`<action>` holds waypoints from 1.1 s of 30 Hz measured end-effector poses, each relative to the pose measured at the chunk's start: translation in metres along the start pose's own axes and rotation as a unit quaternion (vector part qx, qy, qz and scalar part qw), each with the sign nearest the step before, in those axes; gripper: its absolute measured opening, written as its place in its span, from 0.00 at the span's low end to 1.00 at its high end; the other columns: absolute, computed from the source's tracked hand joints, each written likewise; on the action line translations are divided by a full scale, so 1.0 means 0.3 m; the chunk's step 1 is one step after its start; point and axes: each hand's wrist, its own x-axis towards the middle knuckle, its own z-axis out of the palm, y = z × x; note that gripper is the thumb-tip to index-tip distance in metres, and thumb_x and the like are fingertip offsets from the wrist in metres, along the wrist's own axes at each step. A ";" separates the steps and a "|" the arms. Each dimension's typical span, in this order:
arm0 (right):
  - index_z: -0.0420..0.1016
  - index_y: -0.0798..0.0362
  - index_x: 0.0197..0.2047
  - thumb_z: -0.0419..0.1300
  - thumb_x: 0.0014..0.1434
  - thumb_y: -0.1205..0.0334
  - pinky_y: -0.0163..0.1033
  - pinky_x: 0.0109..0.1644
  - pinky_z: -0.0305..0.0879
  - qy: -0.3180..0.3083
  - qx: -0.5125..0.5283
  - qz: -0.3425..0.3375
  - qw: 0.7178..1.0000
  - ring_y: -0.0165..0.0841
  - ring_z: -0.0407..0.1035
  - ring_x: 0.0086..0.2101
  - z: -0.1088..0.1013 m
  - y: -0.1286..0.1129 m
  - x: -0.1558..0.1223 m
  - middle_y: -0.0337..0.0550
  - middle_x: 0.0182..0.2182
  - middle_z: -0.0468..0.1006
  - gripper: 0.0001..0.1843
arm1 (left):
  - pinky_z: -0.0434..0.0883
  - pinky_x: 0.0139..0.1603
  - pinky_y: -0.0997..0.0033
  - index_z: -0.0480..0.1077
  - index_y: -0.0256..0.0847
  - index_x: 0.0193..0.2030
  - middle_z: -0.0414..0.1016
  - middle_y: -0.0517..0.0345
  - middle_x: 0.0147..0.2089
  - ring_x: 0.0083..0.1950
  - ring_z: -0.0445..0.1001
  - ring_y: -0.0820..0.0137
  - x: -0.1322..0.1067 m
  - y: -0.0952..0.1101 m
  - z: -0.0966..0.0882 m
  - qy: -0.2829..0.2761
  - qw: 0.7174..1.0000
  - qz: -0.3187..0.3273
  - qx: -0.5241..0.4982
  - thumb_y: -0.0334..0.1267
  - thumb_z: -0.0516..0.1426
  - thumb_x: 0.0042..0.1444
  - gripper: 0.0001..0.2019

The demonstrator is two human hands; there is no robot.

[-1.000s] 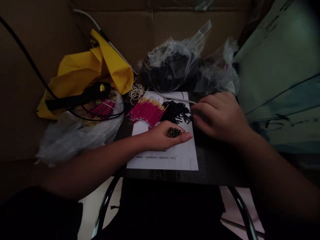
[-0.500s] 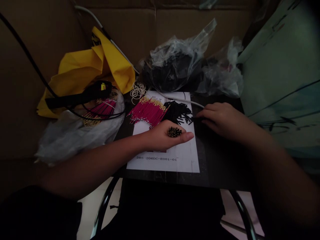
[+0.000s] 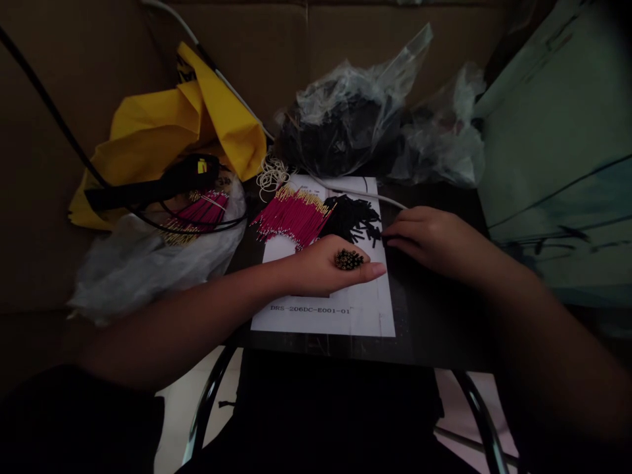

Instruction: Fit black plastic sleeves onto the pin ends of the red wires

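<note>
My left hand (image 3: 320, 268) lies over a white printed sheet (image 3: 326, 319), curled around a small bundle of black tubes with gold ends (image 3: 348, 259). A loose pile of short black tubes (image 3: 351, 218) lies on the sheet just above those fingers. My right hand (image 3: 427, 240) rests on the dark tabletop, its fingertips at the pile's right edge. Shadow hides whether they pinch anything. Left of the pile, a dense bunch of magenta wires with gold tips (image 3: 293, 216) lies across the sheet.
A yellow plastic bag (image 3: 162, 131), a black corded tool (image 3: 153, 187) and a second magenta wire bunch (image 3: 200, 212) sit left, over a grey plastic bag (image 3: 153, 263). Clear bags of black parts (image 3: 345, 122) stand behind, with white rubber bands (image 3: 271, 176) nearby. A green-blue panel (image 3: 557, 158) stands right.
My right hand has drawn lower and its fingers sit closer together at the pile's edge. My left hand has shifted slightly right with the bundle.
</note>
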 end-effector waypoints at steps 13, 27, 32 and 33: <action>0.75 0.50 0.51 0.56 0.64 0.64 0.40 0.45 0.66 0.021 0.039 0.015 0.999 0.36 0.70 0.40 0.018 -0.030 0.008 0.45 0.38 0.76 0.13 | 0.53 0.24 0.76 0.53 0.39 0.21 0.51 0.68 0.19 0.21 0.55 0.80 -0.001 0.000 0.002 0.003 1.000 0.022 0.010 0.47 0.55 0.61 0.22; 0.75 0.52 0.40 0.58 0.62 0.65 0.41 0.46 0.63 -0.013 0.149 0.020 0.989 0.35 0.67 0.41 0.041 -0.053 0.044 0.43 0.37 0.73 0.05 | 0.55 0.28 0.74 0.54 0.39 0.22 0.49 0.66 0.23 0.26 0.52 0.78 0.007 -0.016 0.002 0.007 0.993 0.080 0.090 0.46 0.55 0.61 0.21; 0.72 0.53 0.39 0.54 0.63 0.66 0.44 0.46 0.60 -0.031 0.042 0.012 0.999 0.38 0.61 0.40 0.040 -0.080 0.042 0.45 0.38 0.71 0.06 | 0.56 0.30 0.74 0.55 0.38 0.21 0.50 0.66 0.22 0.26 0.54 0.78 0.002 -0.027 0.014 0.021 0.977 0.128 0.169 0.47 0.53 0.61 0.22; 0.71 0.53 0.39 0.53 0.63 0.66 0.43 0.45 0.60 -0.034 0.032 0.003 0.999 0.39 0.61 0.40 0.041 -0.084 0.040 0.46 0.38 0.70 0.06 | 0.56 0.30 0.74 0.54 0.38 0.21 0.50 0.66 0.22 0.26 0.54 0.78 0.000 -0.027 0.016 0.021 0.972 0.138 0.187 0.47 0.53 0.62 0.22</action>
